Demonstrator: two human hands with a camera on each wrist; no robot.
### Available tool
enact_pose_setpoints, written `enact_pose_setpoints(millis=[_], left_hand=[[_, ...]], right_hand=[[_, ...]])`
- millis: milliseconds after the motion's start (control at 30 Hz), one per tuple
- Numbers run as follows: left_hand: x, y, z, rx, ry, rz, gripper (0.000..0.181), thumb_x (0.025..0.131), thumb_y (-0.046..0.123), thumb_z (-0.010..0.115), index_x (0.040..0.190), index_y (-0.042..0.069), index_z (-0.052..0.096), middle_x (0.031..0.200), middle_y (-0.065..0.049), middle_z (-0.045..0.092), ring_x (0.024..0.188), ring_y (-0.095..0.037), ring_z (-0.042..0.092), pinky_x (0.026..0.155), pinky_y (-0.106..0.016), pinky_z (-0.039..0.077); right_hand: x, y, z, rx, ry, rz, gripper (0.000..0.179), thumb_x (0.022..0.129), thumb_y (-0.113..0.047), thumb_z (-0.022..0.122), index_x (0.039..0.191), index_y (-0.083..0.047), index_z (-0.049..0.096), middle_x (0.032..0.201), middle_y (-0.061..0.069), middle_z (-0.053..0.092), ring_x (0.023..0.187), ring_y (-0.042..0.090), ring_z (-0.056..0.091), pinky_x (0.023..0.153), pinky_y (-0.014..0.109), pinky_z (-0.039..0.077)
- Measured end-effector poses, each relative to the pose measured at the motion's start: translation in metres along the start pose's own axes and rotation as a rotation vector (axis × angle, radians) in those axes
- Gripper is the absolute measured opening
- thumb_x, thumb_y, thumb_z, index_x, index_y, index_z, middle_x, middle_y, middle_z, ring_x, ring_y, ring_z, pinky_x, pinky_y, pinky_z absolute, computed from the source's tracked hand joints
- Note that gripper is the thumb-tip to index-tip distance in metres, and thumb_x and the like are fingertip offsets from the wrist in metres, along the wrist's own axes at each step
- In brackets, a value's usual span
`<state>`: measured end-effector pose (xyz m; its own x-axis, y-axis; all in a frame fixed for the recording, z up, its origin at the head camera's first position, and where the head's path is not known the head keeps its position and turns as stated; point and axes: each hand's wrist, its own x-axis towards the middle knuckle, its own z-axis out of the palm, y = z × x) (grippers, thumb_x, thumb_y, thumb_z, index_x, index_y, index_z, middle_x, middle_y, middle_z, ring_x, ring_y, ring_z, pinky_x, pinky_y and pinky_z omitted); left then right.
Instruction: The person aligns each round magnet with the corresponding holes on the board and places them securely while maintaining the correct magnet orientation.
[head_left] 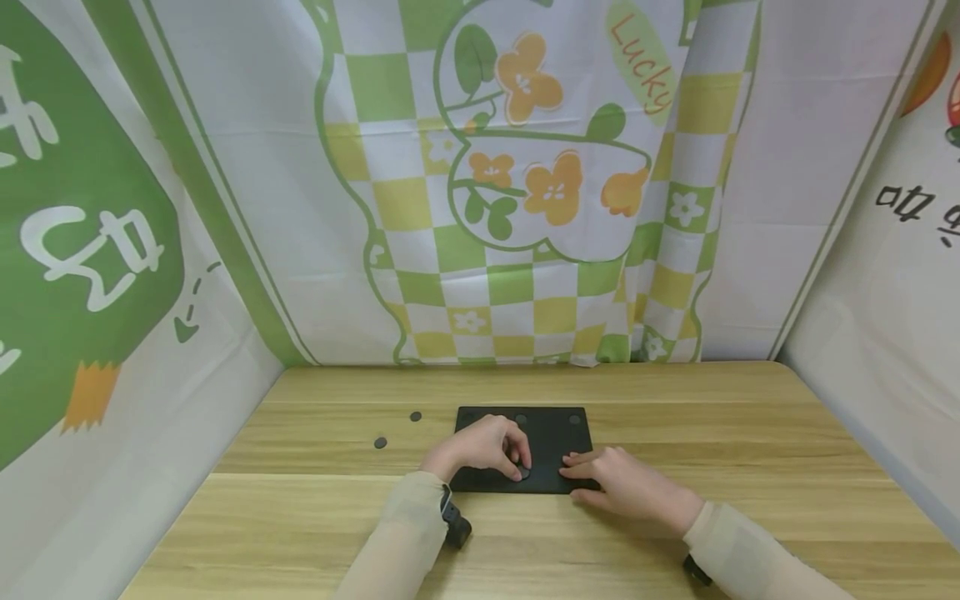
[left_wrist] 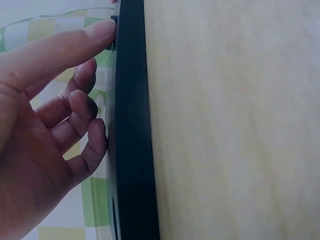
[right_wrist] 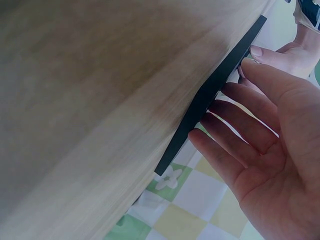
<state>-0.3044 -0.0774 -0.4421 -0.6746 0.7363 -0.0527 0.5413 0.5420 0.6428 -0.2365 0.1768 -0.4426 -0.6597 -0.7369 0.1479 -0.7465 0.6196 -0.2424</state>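
Observation:
A flat black rectangular board (head_left: pixel 551 442) lies on the table. Between thumb and fingers, my left hand (head_left: pixel 483 443) pinches a small dark round disc (head_left: pixel 525 473) at the board's surface, near its front edge. The left wrist view shows the thumb against the disc's edge, with the other fingers bent over the board. My right hand (head_left: pixel 626 483) rests its fingertips on the board's right part, fingers extended. Two similar discs, one in the middle (head_left: pixel 521 419) and one at the right (head_left: pixel 574 420), sit along the board's far edge. My left hand hides part of the board's left side.
On the wooden table (head_left: pixel 315 517), left of the board, lie two loose dark discs, a farther one (head_left: pixel 416 416) and a nearer one (head_left: pixel 380 442). A patterned curtain (head_left: pixel 465 283) hangs behind the table, with printed cloth on both sides.

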Motion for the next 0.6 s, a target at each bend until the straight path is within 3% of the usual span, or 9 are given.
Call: enact_pose_setpoints(millis=[600], left_hand=[[-0.0026, 0.0025, -0.0007, 0.004, 0.0, -0.018, 0.016, 0.073, 0.01, 0.081, 0.079, 0.021, 0.072, 0.072, 0.008, 0.061, 0.065, -0.004, 0.053, 0.059, -0.018, 0.044]], right_hand=[[-0.001, -0.0009, -0.0007, 0.0, 0.004, -0.004, 0.034, 0.09, -0.026, 0.066, 0.117, -0.007, 0.068, 0.122, 0.014, 0.064, 0.111, 0.023, 0.063, 0.087, 0.038, 0.054]])
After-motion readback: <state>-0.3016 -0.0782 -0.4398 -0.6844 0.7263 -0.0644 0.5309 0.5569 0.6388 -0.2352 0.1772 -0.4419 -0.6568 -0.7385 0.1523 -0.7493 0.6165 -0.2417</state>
